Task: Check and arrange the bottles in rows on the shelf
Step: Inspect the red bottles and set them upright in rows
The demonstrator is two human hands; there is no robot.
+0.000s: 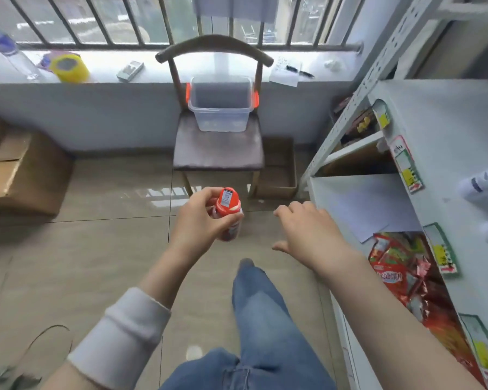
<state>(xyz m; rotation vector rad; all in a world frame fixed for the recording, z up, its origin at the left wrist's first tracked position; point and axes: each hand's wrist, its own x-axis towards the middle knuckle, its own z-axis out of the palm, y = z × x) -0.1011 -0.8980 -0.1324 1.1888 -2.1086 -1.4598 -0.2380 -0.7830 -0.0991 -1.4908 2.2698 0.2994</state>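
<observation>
Nearest us in the head view are our own jeans-clad legs (254, 319) over the tiled floor, with both forearms reaching forward above them. Our left hand (200, 223) is wrapped around one red bottle (228, 213), its labelled cap tipped up toward us, held over the floor and well apart from the shelf (350, 198) on our right. Our right hand (307, 226) is spread wide and empty, hovering just beside the shelf's front edge.

We judge this to be the checking step: the label faces us for reading. Next the bottle must travel right and be stood upright in a row on the shelf.

We count one red bottle in hand, two white bottles (482, 181) at the right edge, one empty clear bin (220, 108) on one chair (217, 147), and several red snack packets (400, 266) on the lower shelf.
</observation>
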